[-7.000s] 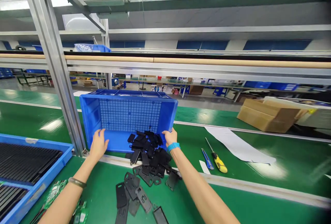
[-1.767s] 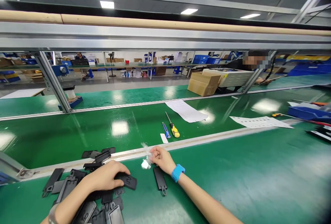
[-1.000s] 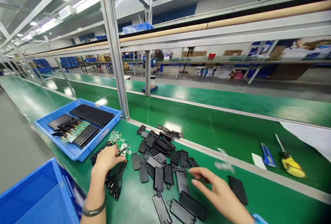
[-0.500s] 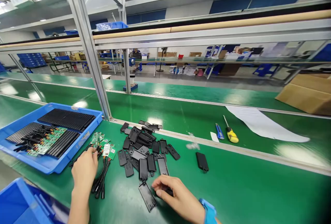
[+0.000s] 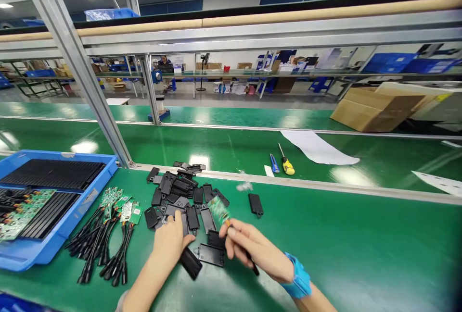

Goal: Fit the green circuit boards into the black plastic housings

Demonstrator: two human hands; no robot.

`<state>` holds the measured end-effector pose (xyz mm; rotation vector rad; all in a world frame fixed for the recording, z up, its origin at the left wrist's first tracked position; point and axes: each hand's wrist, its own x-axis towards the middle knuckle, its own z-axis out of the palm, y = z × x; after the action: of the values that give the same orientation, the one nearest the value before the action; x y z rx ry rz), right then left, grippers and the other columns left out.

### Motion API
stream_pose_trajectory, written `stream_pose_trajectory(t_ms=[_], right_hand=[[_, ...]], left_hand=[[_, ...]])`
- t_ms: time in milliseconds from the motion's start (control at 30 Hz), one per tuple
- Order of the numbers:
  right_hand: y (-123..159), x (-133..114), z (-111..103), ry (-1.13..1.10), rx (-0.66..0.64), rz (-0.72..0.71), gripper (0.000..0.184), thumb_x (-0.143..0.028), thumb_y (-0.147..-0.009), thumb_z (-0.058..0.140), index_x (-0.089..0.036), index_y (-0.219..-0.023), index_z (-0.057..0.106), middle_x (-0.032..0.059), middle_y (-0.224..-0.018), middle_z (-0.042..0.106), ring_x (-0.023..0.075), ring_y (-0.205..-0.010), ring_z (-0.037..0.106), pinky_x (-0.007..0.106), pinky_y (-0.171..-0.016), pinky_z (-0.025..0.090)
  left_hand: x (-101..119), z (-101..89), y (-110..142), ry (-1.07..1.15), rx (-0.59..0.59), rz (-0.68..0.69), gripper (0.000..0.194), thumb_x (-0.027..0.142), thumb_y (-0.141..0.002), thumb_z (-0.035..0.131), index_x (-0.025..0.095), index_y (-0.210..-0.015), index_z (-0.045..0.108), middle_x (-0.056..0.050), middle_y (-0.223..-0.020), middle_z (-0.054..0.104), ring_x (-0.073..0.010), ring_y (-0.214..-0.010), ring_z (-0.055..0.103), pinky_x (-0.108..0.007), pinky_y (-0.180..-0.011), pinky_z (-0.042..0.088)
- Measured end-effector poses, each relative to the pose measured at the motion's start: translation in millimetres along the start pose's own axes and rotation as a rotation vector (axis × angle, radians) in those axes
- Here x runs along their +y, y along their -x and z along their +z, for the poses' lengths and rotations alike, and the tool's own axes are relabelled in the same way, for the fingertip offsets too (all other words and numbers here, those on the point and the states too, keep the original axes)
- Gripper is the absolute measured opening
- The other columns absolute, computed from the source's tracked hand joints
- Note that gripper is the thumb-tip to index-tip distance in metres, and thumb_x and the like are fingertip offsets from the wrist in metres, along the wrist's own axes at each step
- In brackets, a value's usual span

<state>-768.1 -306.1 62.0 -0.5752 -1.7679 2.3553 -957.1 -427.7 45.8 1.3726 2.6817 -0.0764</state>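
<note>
In my right hand [image 5: 252, 244] is a small green circuit board [image 5: 218, 210], pinched near its wired end; its black cable [image 5: 254, 265] hangs below the palm. My left hand [image 5: 169, 239] reaches over the near side of a heap of black plastic casings [image 5: 176, 184], thumb apart from the fingers; some fingertips are hidden. A dark casing half [image 5: 190, 263] lies just under that thumb. Beside it, another open casing half [image 5: 211, 254] rests on the green bench. More boards [image 5: 126, 210] with bundled black cables [image 5: 117, 256] lie left of my left hand.
A blue tray [image 5: 103, 168] of black parts and boards stands at the left. One black casing [image 5: 255, 205] lies apart on the right. Beyond the metal strip are a blue cutter [image 5: 274, 163], a yellow screwdriver [image 5: 288, 166] and white paper [image 5: 321, 147]. A metal post [image 5: 77, 69] rises behind the tray.
My left hand has moved right from the circuit boards to the casing heap. My right hand now holds a board with its cable. The view has turned right, and casings near the hands have shifted.
</note>
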Motion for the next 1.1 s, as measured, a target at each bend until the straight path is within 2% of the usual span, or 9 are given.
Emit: stream_pose_trajectory(t_ms=[100, 167, 300, 400, 600, 700, 867, 967, 1100], right_hand=[[-2, 12, -5, 0.282, -0.377, 0.169, 0.037, -0.053, -0.083, 0.055, -0.017, -0.084, 0.06, 0.0028, -0.073, 0.061, 0.0096, -0.054, 0.05, 0.018, -0.046, 0.041], [-14, 23, -3, 0.401, -0.472, 0.123, 0.033, -0.048, -0.084, 0.054, -0.017, -0.083, 0.064, 0.0013, -0.074, 0.059, 0.0099, -0.059, 0.052, 0.02, -0.055, 0.044], [-48, 35, 2, 0.368, -0.288, -0.044, 0.037, -0.052, -0.085, 0.051, -0.017, -0.085, 0.062, 0.0032, -0.083, 0.057, 0.012, -0.067, 0.054, 0.022, -0.062, 0.046], [-55, 28, 2, 0.317, -0.117, -0.092, 0.044, -0.057, -0.086, 0.047, -0.016, -0.095, 0.059, 0.0037, -0.08, 0.055, 0.0119, -0.06, 0.049, 0.02, -0.049, 0.041], [-30, -2, -5, 0.681, 0.283, -0.47, 0.034, -0.04, -0.097, 0.038, -0.019, -0.107, 0.062, 0.0042, -0.081, 0.049, 0.0149, -0.072, 0.049, 0.025, -0.063, 0.042], [-25, -4, -9, 0.706, 0.382, -0.513, 0.03, -0.035, -0.094, 0.045, -0.02, -0.116, 0.059, 0.0044, -0.083, 0.053, 0.0159, -0.072, 0.051, 0.026, -0.066, 0.043], [-28, 9, -14, 0.713, 0.416, -0.48, 0.018, -0.032, -0.09, 0.053, -0.019, -0.092, 0.065, 0.0057, -0.081, 0.059, 0.0161, -0.068, 0.053, 0.026, -0.06, 0.042], [-26, 13, -15, 0.648, 0.393, -0.47, 0.017, -0.031, -0.089, 0.055, -0.019, -0.093, 0.066, 0.0071, -0.087, 0.06, 0.0155, -0.068, 0.054, 0.025, -0.059, 0.043], [-20, 15, -14, 0.483, 0.414, -0.46, 0.018, -0.031, -0.088, 0.057, -0.018, -0.096, 0.066, 0.0064, -0.084, 0.058, 0.0117, -0.058, 0.053, 0.022, -0.047, 0.042]], left_hand=[[-16, 3.2, -15, 0.056, 0.027, 0.055, 0.061, 0.036, -0.082, 0.064, 0.013, -0.133, 0.038, -0.018, -0.104, 0.059, -0.0334, -0.085, 0.066, -0.036, -0.069, 0.051], [-28, -1.2, -26, 0.087, 0.042, 0.078, 0.062, 0.034, -0.082, 0.065, 0.017, -0.135, 0.036, -0.017, -0.108, 0.059, -0.0336, -0.09, 0.065, -0.037, -0.073, 0.05], [-47, -15.5, -41, 0.305, 0.193, 0.04, 0.061, 0.032, -0.087, 0.054, 0.017, -0.139, 0.025, -0.016, -0.11, 0.06, -0.0321, -0.094, 0.064, -0.041, -0.079, 0.05], [-50, -27.0, -40, 0.901, 0.267, 0.06, 0.055, 0.033, -0.087, 0.053, 0.019, -0.136, 0.032, -0.012, -0.114, 0.06, -0.0253, -0.092, 0.064, -0.037, -0.079, 0.052], [-17, -32.3, -36, 1.843, -0.274, 0.099, 0.043, 0.034, -0.085, 0.058, 0.017, -0.125, 0.051, -0.008, -0.095, 0.062, -0.0165, -0.07, 0.065, -0.023, -0.055, 0.051], [1, -21.0, -38, 1.959, -0.399, 0.114, 0.037, 0.038, -0.085, 0.06, 0.014, -0.114, 0.06, -0.006, -0.085, 0.06, -0.0118, -0.056, 0.059, -0.019, -0.044, 0.045], [11, -0.3, -34, 2.044, -0.464, 0.196, 0.048, 0.038, -0.072, 0.078, 0.01, -0.109, 0.065, -0.006, -0.083, 0.06, -0.0051, -0.054, 0.047, -0.015, -0.047, 0.038], [15, 7.4, -28, 2.005, -0.356, 0.222, 0.057, 0.02, -0.06, 0.087, 0.013, -0.112, 0.064, -0.006, -0.09, 0.062, -0.0064, -0.06, 0.046, -0.015, -0.05, 0.037], [26, 13.7, -24, 2.034, -0.194, 0.142, 0.041, 0.026, -0.071, 0.08, 0.016, -0.107, 0.065, -0.007, -0.095, 0.063, -0.015, -0.079, 0.056, -0.022, -0.068, 0.047]])
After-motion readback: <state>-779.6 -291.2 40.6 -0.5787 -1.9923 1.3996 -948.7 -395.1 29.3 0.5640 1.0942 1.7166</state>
